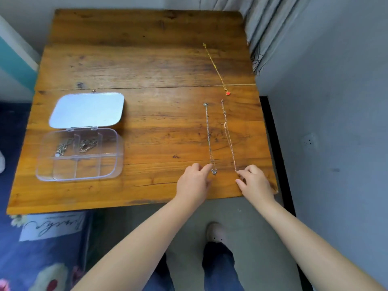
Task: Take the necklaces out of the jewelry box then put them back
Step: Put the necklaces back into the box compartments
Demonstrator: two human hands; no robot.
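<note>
A clear plastic jewelry box point(109, 166) lies open at the table's left, its lid point(87, 110) flat behind it. Two chains point(63, 149) point(87, 144) rest in its back compartments. Three necklaces are stretched out on the right: a silver one point(209, 135) with a heart pendant, a rose-gold one point(228, 135), and a gold one point(214, 64) with a red pendant farther back. My left hand point(194, 183) touches the near end of the silver necklace with its fingertips. My right hand point(255, 182) pinches the near end of the rose-gold necklace.
The wooden table point(136, 59) has its front edge just below my hands. A grey curtain point(262, 22) hangs at the back right, a wall with a socket point(308, 141) on the right. A patterned blue fabric point(42, 248) lies lower left.
</note>
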